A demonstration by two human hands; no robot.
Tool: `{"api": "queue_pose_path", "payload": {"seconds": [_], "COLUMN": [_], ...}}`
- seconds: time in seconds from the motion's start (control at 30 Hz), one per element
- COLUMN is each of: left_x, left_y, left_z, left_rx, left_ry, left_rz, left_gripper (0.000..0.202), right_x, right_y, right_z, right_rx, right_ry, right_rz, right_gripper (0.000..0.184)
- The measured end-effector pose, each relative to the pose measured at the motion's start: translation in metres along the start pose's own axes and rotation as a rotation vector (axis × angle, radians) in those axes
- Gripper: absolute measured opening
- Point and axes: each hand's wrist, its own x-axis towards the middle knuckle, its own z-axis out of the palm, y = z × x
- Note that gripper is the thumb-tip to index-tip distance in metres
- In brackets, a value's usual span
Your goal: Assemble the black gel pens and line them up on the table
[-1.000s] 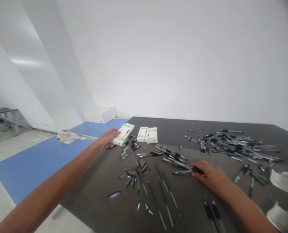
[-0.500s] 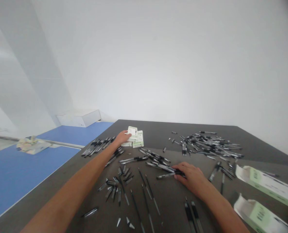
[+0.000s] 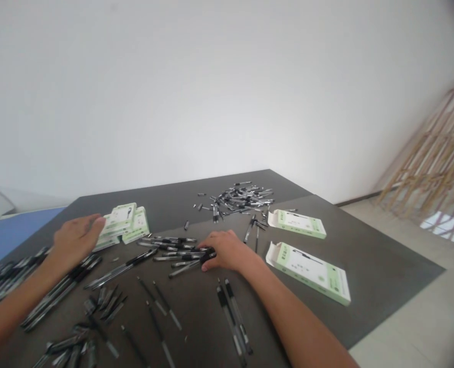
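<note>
Pens (image 3: 183, 254) left of the right hand (image 3: 227, 250), ends between thumb and fingers

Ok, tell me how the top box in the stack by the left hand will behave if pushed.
The top box overlaps other boxes, so a push might slide it off them. Its broad shape makes tipping unlikely. It looks like thin card and could dent.

We see a dark grey-brown surface (image 3: 383, 276), white boxes (image 3: 121, 217) with green bands and black print near its far left corner, and black-and-clear pens (image 3: 184, 270).
</note>
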Motion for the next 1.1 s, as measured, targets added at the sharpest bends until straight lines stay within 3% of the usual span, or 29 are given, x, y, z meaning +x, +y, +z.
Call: {"api": "queue_pose_path", "payload": {"seconds": [0.07, 0.27, 0.4, 0.5, 0.63, 0.8, 1.1], "left_x": [-0.015, -0.079, -0.112, -0.119, -0.115, -0.106, -0.119], "left_y": [0.015, 0.080, 0.116, 0.130, 0.132, 0.120, 0.083], "left_z": [0.004, 0.012, -0.001, -0.010, -0.017, -0.019, -0.012], "left_rx": [0.055, 0.053, 0.096, 0.053, 0.015, -0.006, 0.003], "left_ry": [0.061, 0.127, 0.071, 0.017, -0.032, 0.021, 0.266], "left_rz": [0.033, 0.300, 0.421, 0.462, 0.384, 0.236, 0.085], "left_gripper": [0.040, 0.045, 0.036, 0.027, 0.025, 0.029, 0.025], "right_x": [0.001, 0.002, 0.001, 0.002, 0.002, -0.005, -0.010], "right_y": [0.001, 0.002, 0.003, 0.004, 0.005, 0.012, 0.017], "right_z": [0.000, 0.001, 0.001, -0.002, -0.008, -0.014, -0.012], "right_rx": [-0.002, 0.006, 0.041, 0.071, 0.097, 0.108, 0.121], "right_ry": [0.003, 0.015, 0.040, 0.066, 0.101, 0.090, -0.004], "right_rz": [-0.009, -0.035, -0.081, -0.115, -0.134, -0.106, -0.076], "right_gripper": [0.062, 0.070, 0.069, 0.054, 0.031, 0.013, 0.026]}}
